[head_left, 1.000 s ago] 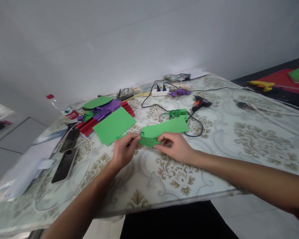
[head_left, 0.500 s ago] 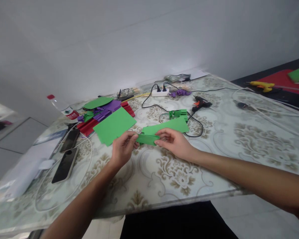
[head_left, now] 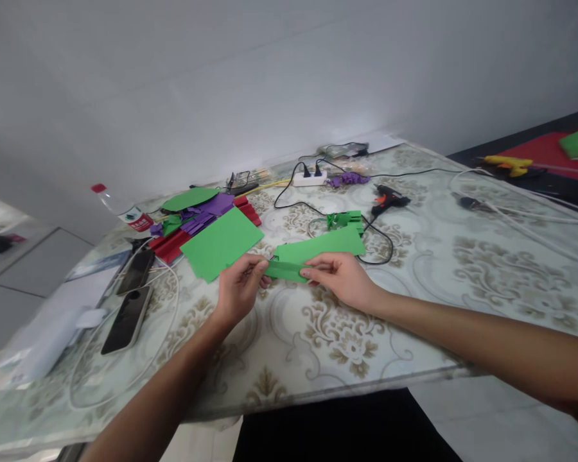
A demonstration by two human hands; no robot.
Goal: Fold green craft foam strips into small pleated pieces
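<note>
A narrow folded strip of green paper [head_left: 285, 271] is stretched between my two hands, just above the table. My left hand [head_left: 241, 287] pinches its left end, thumb on top. At the right end, the thumb and fingers of my right hand [head_left: 340, 280] are closed on it. Right behind the strip lies a wider green paper piece [head_left: 322, 244]. A larger green sheet [head_left: 221, 242] rests beyond my left hand. Farther back is a bundle of cut green paper [head_left: 344, 220].
A black glue gun [head_left: 389, 199] with its cord lies at the back right. Behind stands a white power strip [head_left: 310, 178]. Purple paper [head_left: 216, 204], red folded paper [head_left: 168, 245], a bottle [head_left: 125, 208] and phones [head_left: 128, 321] are left. A yellow glue gun [head_left: 508, 165] lies far right.
The green strip has been raised and turned so that its folded face shows more level. My right hand has shifted slightly and still grips the right end; my left hand stays nearly in place.
</note>
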